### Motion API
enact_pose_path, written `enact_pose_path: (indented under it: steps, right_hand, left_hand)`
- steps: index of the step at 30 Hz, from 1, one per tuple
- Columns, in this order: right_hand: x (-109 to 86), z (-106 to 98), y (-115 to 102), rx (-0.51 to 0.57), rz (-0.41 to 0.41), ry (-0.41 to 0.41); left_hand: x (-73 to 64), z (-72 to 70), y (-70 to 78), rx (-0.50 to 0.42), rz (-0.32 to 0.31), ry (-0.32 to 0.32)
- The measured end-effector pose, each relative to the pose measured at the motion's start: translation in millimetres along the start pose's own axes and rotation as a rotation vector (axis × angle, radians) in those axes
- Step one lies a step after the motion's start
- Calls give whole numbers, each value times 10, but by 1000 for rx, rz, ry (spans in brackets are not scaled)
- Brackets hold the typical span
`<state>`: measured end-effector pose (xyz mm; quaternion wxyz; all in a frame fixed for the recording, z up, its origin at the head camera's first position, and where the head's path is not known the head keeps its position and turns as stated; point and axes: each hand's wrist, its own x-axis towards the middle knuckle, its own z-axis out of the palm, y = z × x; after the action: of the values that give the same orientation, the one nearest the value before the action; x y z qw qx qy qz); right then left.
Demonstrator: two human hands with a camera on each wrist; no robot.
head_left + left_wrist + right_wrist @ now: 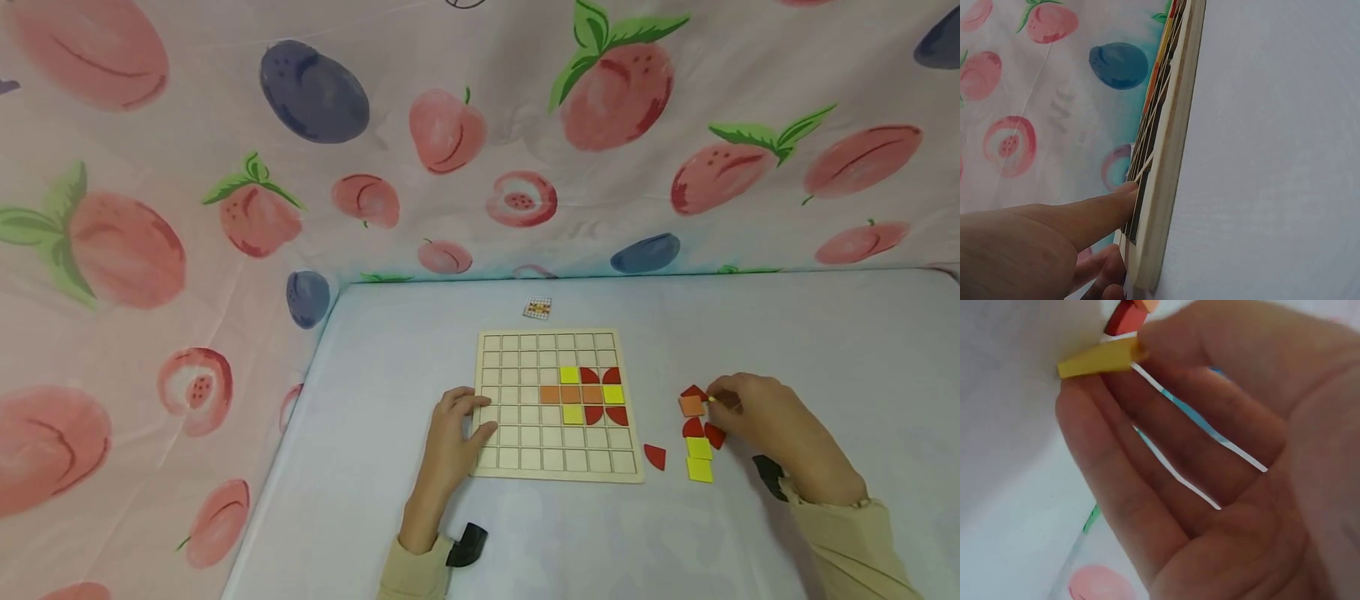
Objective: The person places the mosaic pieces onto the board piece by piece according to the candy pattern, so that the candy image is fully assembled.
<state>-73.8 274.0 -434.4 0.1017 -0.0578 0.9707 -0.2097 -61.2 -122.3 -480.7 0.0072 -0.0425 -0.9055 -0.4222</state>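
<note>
A wooden grid board (517,458) lies flat, with orange squares (550,395), yellow squares (569,375) and red quarter-circle tiles (594,415) set in its right half. My left hand (450,433) rests at the board's left edge. In the left wrist view its thumb (1100,209) presses on the grid near the rim, with the other fingers partly hidden beside the edge. Off to the right of the board, my right hand (772,421) pinches a yellow tile (1094,359) between thumb and fingertips, close over the loose tiles.
Loose tiles sit right of the board: an orange square (692,406), yellow squares (700,470) and several red pieces, one red quarter circle (655,457) nearest the board. A small patterned card (537,308) lies behind the board. Fruit-print cloth (517,117) hangs at the back and left.
</note>
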Motion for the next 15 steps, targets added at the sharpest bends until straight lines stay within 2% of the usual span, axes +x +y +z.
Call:
enact_pose_path:
  steps: [7,15]
  right_hand:
    - [8,-25,-49,-17,-26,68]
    - [103,-7,-263,30,2,63]
  left_hand:
    - [4,14,-5,-1,4,-2]
    - [9,8,-7,4,3,1]
